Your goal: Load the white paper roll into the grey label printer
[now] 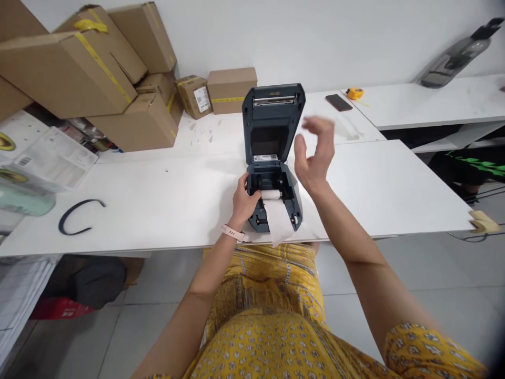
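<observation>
A dark grey label printer (299, 202) stands at the table's front edge with its lid (246, 121) raised. Inside it sits a small white paper roll (270, 195), and a strip of paper (279, 221) runs from it out over the front. My left hand (245, 199) is closed on the printer's left wall, its thumb reaching inside to the end of the roll; its other fingers are partly hidden. My right hand (315, 152) is raised in the air right of the lid, a little blurred, holding nothing, thumb and bent fingers apart.
Cardboard boxes (153, 123) are stacked at the back left. A dark headband (65, 221) and clear packaging (59, 158) lie on the left of the white table (189, 210). Back right are a phone (338, 102), a yellow tape measure (354, 93) and a bottle (450, 60).
</observation>
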Available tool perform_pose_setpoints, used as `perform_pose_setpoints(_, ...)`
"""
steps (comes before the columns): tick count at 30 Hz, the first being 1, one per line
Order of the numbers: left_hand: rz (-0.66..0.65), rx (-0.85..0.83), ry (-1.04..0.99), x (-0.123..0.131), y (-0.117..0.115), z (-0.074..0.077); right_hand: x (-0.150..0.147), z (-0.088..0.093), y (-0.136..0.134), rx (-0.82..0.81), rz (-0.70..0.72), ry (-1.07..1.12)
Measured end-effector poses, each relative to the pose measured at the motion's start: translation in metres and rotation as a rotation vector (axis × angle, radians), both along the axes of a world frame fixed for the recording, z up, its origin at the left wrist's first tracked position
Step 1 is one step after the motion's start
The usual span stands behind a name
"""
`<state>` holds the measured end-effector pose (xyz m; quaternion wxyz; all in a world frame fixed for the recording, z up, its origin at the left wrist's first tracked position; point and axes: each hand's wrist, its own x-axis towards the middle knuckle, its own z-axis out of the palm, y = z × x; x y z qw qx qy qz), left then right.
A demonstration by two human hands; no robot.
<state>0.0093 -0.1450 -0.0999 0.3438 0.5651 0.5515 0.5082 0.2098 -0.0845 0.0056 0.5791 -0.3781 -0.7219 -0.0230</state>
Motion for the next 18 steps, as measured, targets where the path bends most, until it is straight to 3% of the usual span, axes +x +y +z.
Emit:
perform_pose_setpoints(5,0.044,-0.072,-0.033,0.004,-0.006,0.011,-0.001,-0.014,-0.024,-0.441,0.293,-0.627)
perform_pose_setpoints(10,0.062,-0.093,-0.044,0.007,-0.008,0.015,-0.013,-0.023,-0.015,-0.569,0.381,-1.125)
perform_pose_setpoints(13,0.054,-0.099,-0.041,0.006,-0.008,0.013,-0.020,-0.025,-0.013,-0.616,0.410,-1.202)
perform_pose_setpoints(18,-0.026,-0.078,0.011,0.001,-0.009,0.011,-0.013,-0.024,-0.011,-0.737,0.474,-1.063)
